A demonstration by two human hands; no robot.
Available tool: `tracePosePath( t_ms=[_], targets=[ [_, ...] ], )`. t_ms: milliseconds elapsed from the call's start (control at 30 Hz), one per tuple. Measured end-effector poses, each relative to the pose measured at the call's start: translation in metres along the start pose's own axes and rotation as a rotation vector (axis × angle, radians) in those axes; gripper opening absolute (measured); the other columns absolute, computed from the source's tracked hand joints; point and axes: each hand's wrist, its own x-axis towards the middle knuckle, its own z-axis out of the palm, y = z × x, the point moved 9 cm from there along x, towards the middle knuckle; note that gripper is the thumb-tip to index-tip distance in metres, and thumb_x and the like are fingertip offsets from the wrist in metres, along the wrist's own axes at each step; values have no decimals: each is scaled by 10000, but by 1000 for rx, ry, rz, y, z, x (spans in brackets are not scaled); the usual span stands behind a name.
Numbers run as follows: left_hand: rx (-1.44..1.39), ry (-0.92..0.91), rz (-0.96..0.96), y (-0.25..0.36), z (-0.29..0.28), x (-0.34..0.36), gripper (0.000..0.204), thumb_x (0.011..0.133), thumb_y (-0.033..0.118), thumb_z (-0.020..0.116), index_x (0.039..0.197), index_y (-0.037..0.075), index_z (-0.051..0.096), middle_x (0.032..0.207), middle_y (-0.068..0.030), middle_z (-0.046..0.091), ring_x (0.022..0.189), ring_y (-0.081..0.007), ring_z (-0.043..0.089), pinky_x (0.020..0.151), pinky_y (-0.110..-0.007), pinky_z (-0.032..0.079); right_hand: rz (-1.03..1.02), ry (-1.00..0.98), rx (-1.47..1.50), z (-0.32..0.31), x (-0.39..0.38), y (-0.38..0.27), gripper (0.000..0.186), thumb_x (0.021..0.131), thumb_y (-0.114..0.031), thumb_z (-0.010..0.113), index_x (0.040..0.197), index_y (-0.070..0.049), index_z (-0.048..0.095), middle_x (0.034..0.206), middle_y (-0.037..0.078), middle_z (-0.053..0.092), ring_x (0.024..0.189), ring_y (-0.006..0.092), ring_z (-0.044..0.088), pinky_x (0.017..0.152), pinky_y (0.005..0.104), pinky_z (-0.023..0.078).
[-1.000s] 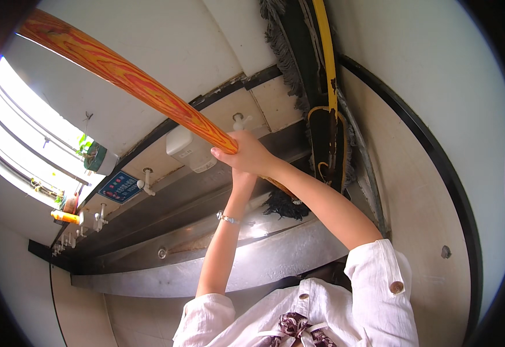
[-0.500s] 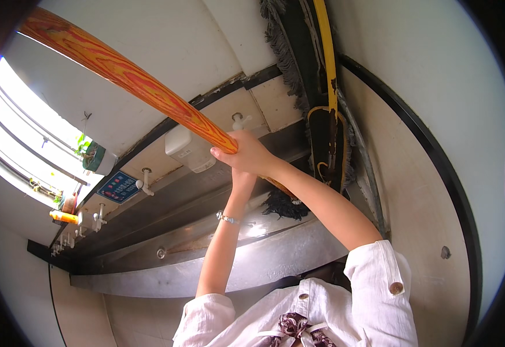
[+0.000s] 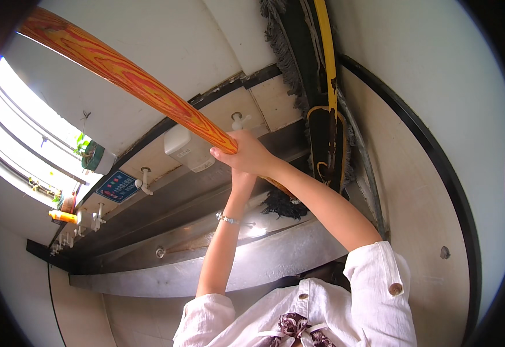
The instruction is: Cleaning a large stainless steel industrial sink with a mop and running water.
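A mop with an orange-and-red wood-grain handle (image 3: 131, 78) slants from the upper left down toward the sink. Its dark, wet-looking mop head (image 3: 287, 204) lies in the metal sink (image 3: 206, 276). My right hand (image 3: 248, 152) is closed around the handle, thumb along it. Just below and partly behind it, my left hand (image 3: 243, 177) also grips the handle, most of its fingers hidden by the right hand. A bracelet (image 3: 227, 218) circles my left wrist.
Flat dust mops with grey fringe (image 3: 290, 58) and a yellow pole (image 3: 326, 52) lean in the right corner. Taps (image 3: 144, 182), a white box (image 3: 187, 149), a blue sign (image 3: 117, 187) and a potted plant (image 3: 93, 157) line the wall. A barred window (image 3: 24, 139) is at left.
Almost nothing differs. Both hands stay on the mop handle, and the mop head keeps its place in the sink.
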Motion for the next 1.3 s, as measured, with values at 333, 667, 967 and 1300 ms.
tracePosePath(
  t_ms=[333,667,967,1300],
  targets=[
    [-18,-3,-8,4,4,-4,453,872,195,564,1252,32,378,1199,-88,448,1132,-186,448,930,-321,378,-3,12,12,-3,-4,-1,219,776,-210,622,838,0,620,654,159,593,586,251,565,596,340,451],
    [3,1,-30,7,8,-5,437,867,179,557,1239,24,387,1179,-98,461,1126,-192,452,922,-321,382,1,1,-4,-4,-5,-1,215,783,-208,618,835,1,618,656,151,597,593,244,567,605,336,454],
    [-5,7,19,16,5,-7,430,869,174,559,1234,23,389,1176,-96,460,1123,-194,455,922,-322,385,15,-7,5,0,-6,-3,212,783,-205,618,827,2,615,641,142,590,581,229,554,599,334,449],
    [-23,-14,85,6,0,-3,429,868,172,560,1231,18,389,1171,-97,461,1122,-194,454,920,-325,383,16,-14,28,4,-4,-3,206,780,-200,624,809,4,609,623,133,576,567,213,532,588,330,440]
  ],
)
